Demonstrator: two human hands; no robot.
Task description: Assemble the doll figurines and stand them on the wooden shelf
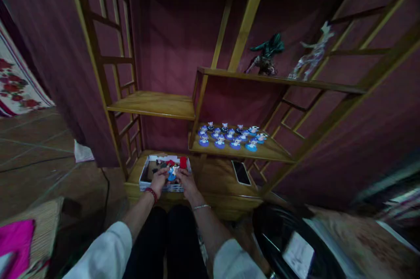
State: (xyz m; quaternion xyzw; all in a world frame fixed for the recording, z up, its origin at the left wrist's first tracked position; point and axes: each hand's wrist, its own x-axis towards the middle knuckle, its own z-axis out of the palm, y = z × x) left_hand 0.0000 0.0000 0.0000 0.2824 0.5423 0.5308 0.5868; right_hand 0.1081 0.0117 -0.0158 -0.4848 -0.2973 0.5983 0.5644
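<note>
Basically, in the head view we saw both hands on one small blue-based figurine: left hand and right hand pinched it between their fingertips, over the white box, near its front edge. That box sat at the left end of the bottom shelf. We judged a drop the main risk: small piece, fingertip grip, so a slip could have knocked it against the box's front edge. We also flagged the lined-up figurines, packed close to the middle shelf's front edge; a careless reach could have toppled several.
</note>
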